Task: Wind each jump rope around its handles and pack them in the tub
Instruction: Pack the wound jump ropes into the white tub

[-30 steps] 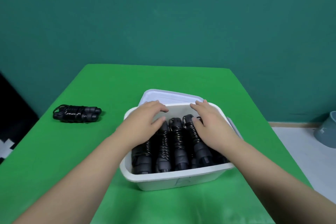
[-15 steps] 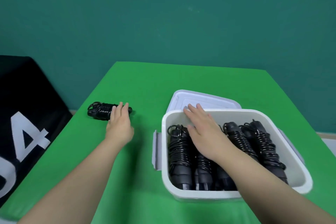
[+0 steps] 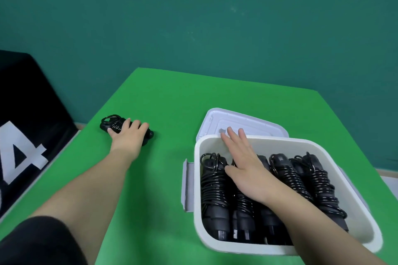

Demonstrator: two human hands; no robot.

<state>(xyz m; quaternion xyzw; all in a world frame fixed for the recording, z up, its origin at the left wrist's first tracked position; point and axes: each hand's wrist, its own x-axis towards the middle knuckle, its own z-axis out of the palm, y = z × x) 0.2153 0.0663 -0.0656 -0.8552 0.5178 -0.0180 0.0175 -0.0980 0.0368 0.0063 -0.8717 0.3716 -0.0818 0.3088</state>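
Left hand is out at the far left of the bright green table top, fingers curled over a lone black jump rope bundle wound round its handles, gripping it where it lies on the cloth, well apart from the tub. Right hand lies flat and relaxed, fingers straight, palm pressing on the packed black jump ropes lined up side by side inside the white rectangular plastic tub; fingertips reach the tub's far wall. A pale grey plastic lid sits tucked just behind the tub, partly under its far rim. A black panel with white markings stands off the table's left edge, teal wall behind
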